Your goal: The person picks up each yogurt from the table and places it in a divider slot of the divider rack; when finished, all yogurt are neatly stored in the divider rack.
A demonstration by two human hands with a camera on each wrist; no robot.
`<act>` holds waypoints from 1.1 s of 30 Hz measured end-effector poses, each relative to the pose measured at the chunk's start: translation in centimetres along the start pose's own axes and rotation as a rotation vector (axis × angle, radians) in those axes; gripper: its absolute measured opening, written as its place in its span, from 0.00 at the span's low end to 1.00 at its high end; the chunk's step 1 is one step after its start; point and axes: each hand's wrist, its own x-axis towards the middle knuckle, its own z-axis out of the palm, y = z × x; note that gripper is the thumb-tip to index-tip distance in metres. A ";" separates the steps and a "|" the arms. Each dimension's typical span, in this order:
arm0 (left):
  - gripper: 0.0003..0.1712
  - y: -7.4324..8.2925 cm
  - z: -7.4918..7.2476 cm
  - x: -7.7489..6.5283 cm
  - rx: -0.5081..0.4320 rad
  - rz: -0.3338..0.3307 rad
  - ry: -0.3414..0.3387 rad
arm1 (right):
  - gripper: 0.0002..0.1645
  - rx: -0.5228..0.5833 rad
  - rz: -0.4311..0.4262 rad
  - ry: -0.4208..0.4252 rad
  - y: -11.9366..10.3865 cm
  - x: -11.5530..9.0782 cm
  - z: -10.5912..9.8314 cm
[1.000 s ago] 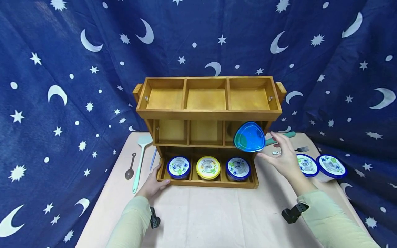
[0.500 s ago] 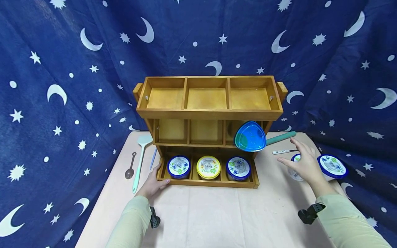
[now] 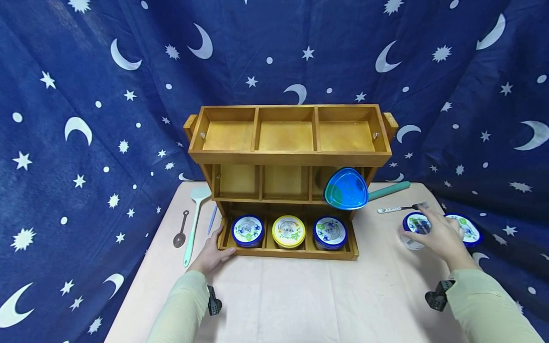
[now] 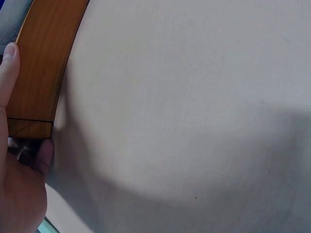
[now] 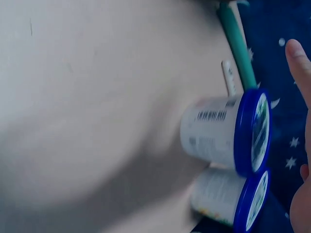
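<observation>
Blue cloth [image 3: 240, 47] printed with white moons and stars hangs behind and around a pale table [image 3: 296, 295]. From my end I see a wooden rack [image 3: 289, 158] on it, three tiers high, each tier split into three compartments. I have the left hand [image 3: 212, 255] at the rack's front left corner, gripping it: thumb laid on the front board, fingers round the end.

Over on my right side, the right hand [image 3: 443, 238] is above the near tub [image 3: 416, 223], thumb and forefinger wide apart to either side of its blue lid. My right wrist view shows a finger clear of the lids, but I cannot tell whether the thumb touches the tub. That tub stands upright on the table, right of the rack, and the far tub [image 3: 467, 227] is just beside it, partly hidden by the hand.

On the bottom tier I count a left tub [image 3: 248, 230], a yellow tub [image 3: 289, 232] and a right tub [image 3: 330, 233], one per compartment. Above the last, a blue box [image 3: 346, 188] juts from the middle tier's right compartment. Behind the near tub lie a fork [image 3: 390, 209] and a green handle [image 3: 389, 190]; left of the rack, a spoon [image 3: 179, 238], a spatula [image 3: 195, 224] and a blue stick [image 3: 212, 219]
</observation>
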 end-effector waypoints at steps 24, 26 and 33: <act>0.57 0.0 -0.2 0.0 0.001 0.005 0.001 | 0.68 -0.088 0.110 -0.175 2.8 0.0 1.4; 0.57 0.1 -0.2 0.0 0.002 0.008 -0.005 | 0.69 -0.092 0.133 -0.209 2.9 -0.1 1.4; 0.58 0.1 -0.2 -0.1 0.009 0.000 -0.002 | 0.68 -0.093 0.109 -0.221 3.0 -0.1 1.4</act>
